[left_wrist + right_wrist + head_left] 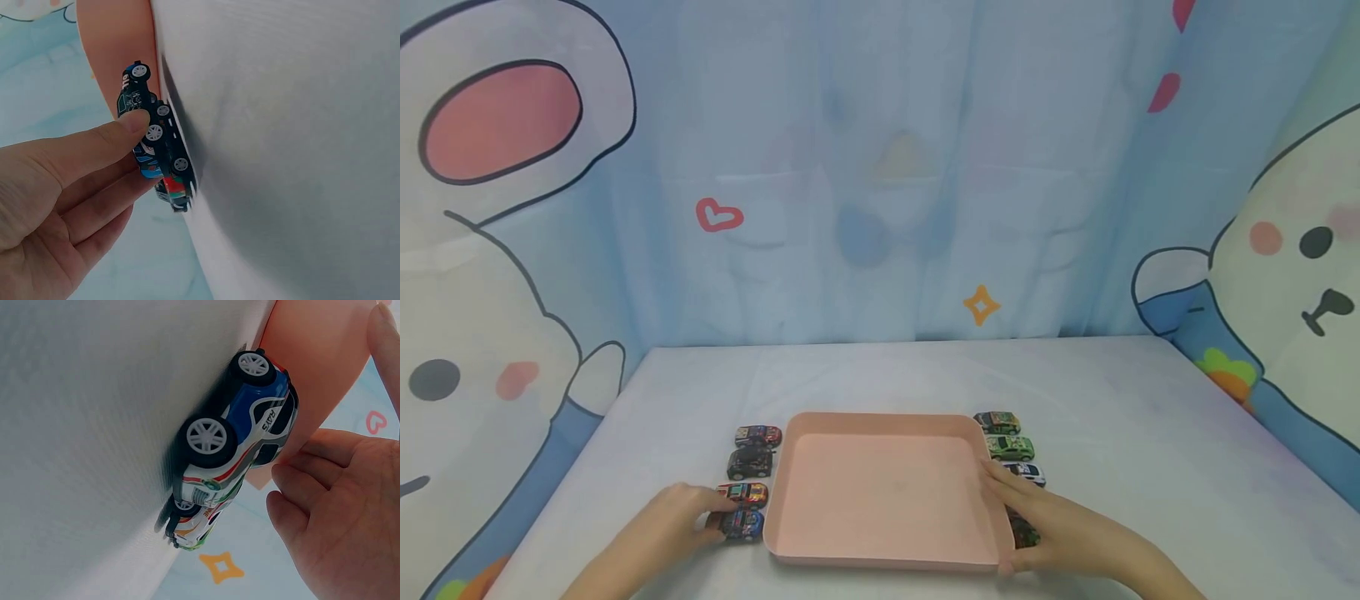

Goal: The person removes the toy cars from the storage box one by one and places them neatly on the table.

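Note:
A pink tray (pixel 887 492) lies on the white table. My left hand (pixel 673 525) pinches a dark blue toy car (pixel 742 525) at the front of the left-hand row, thumb (pixel 134 121) on its side. Close by my left index fingertip is an orange-red toy car (pixel 748 495). My right hand (pixel 1052 533) is spread along the tray's right side, fingers at the rim and thumb near the front corner. Beside it stands a white and blue toy car (pixel 250 419) in the right wrist view. Another dark toy car (pixel 1022 531) is partly hidden under this hand.
Farther back on the left are a black toy car (pixel 750 462) and a red-blue toy car (pixel 758 436). On the right, a green toy car (pixel 1010 447) and a multicoloured toy car (pixel 997 422) stand by the tray. A blue cartoon curtain (pixel 865 208) hangs behind the table.

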A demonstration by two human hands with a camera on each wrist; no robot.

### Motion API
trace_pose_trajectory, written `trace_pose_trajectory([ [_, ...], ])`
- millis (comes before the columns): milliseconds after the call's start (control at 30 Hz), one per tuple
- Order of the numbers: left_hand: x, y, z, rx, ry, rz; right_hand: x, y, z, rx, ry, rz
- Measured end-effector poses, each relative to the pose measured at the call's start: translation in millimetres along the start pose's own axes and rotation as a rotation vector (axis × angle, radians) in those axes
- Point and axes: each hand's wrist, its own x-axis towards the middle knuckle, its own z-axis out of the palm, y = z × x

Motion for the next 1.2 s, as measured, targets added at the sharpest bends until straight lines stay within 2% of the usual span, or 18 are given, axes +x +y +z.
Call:
trace_pose_trajectory([
  [200, -1.0, -2.8, 3.6, -0.024, -0.008, -0.006, 1, 0, 0, 0.018, -0.004, 0.020],
  [433, -0.2, -5.8, 5.5, -0.024, -0.022, -0.071, 3, -1, 0, 0.027, -0.006, 0.032],
  [833, -1.1, -3.1, 8.2, 0.019, 0.000, -0.051, 4, 0, 0, -0.014, 0.003, 0.008],
  [1033, 0.3, -2.4, -0.6, 0.037, -0.004, 0.069, 3, 0, 0, -0.031, 0.001, -0.005],
  [1100, 1.7, -2.1, -5.5, 0.040, 0.031, 0.122, 3, 0, 0, -0.034, 0.002, -0.002],
  [1200, 5.9, -0.2, -12.4, 0.051, 0.126, 0.195, 2, 0, -2, -0.023, 0.016, -0.015],
])
